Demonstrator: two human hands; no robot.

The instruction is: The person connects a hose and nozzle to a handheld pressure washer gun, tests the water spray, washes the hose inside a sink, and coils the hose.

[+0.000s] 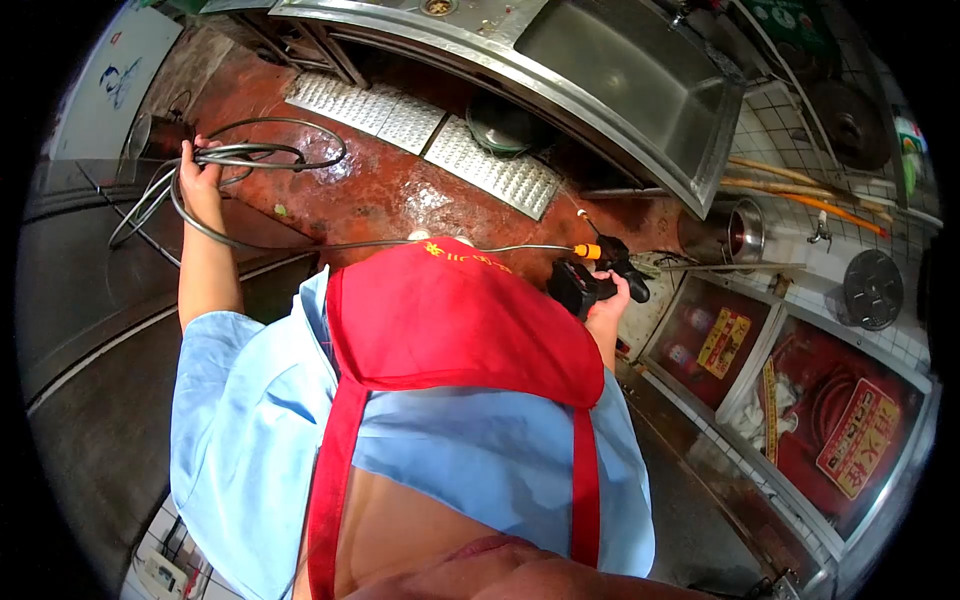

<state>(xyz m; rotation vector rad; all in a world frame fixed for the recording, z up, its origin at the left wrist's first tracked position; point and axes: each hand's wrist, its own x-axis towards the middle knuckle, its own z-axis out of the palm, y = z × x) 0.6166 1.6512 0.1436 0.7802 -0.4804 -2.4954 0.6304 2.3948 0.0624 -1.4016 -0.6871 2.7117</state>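
My left hand (203, 172), arm stretched out to the left, is closed around loops of a thin grey hose (250, 152). Some coils hang to either side of it. From there the hose runs across in front of my red apron to a yellow-orange connector (587, 251) on a black cordless spray gun (622, 262). My right hand (610, 297) grips this gun by its handle, with a black battery block (574, 288) at its base. A thin nozzle rod points away toward the sink side. The fingers of my right hand are partly hidden by the gun.
A stainless steel sink counter (620, 80) runs along the far side. Below it, metal tread plates (490, 165) lie on the wet red floor (390, 205). A glass-fronted fire hose cabinet (820, 420) stands right. A steel pot (745, 232) and orange hose (820, 207) are near the wall.
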